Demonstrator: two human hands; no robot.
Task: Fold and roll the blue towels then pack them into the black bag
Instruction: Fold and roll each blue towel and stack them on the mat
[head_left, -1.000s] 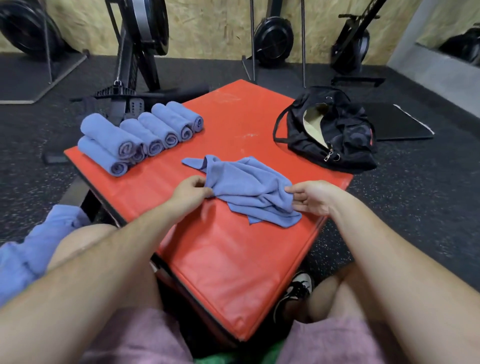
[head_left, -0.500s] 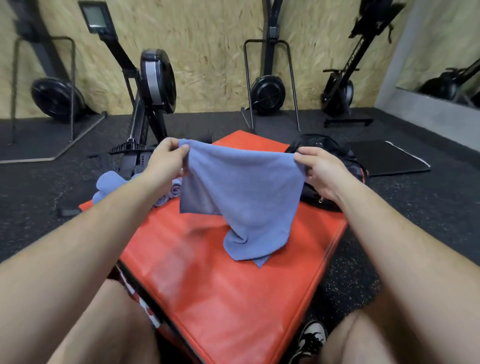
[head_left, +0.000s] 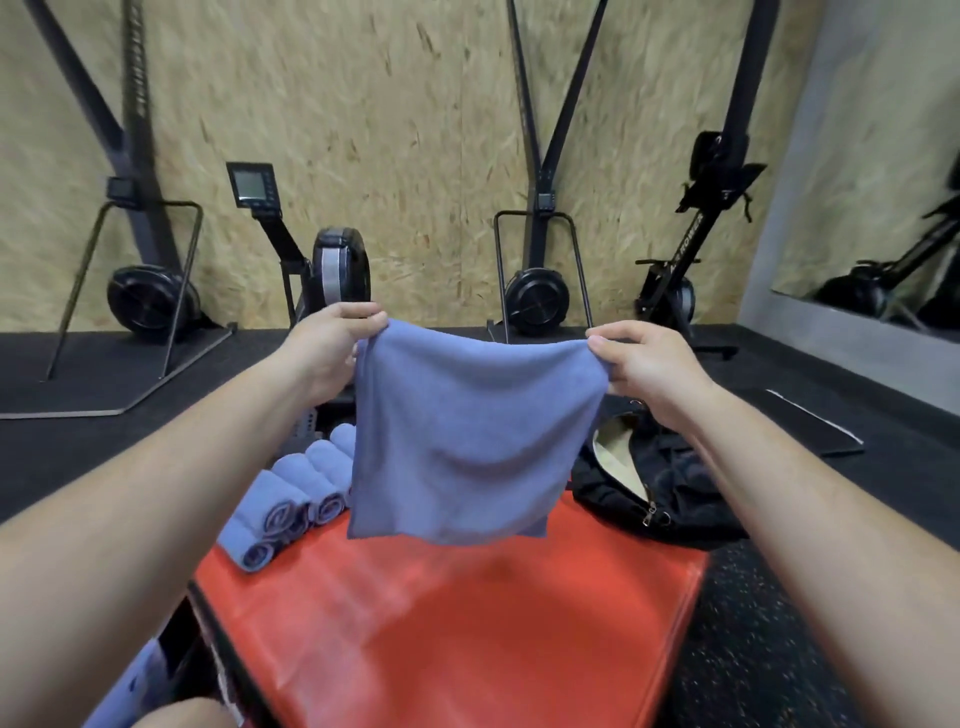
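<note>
The left hand (head_left: 332, 345) and right hand (head_left: 649, 364) each pinch a top corner of the towel (head_left: 467, 441), which hangs open above the mat (head_left: 441, 623), with rolls (head_left: 296, 499) at 9 o'clock and the bag (head_left: 660, 499) at 3. A loose pinch could drop a corner, and uneven hands would likely skew the fold.

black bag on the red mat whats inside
The black fabric bag is unzipped, showing only pale beige lining; no towel visible inside. Its deeper interior is hidden by its folds.

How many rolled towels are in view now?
5 rolled towels, clustered at the red mat's left edge, left of the held towel; another may be hidden behind it.
</note>
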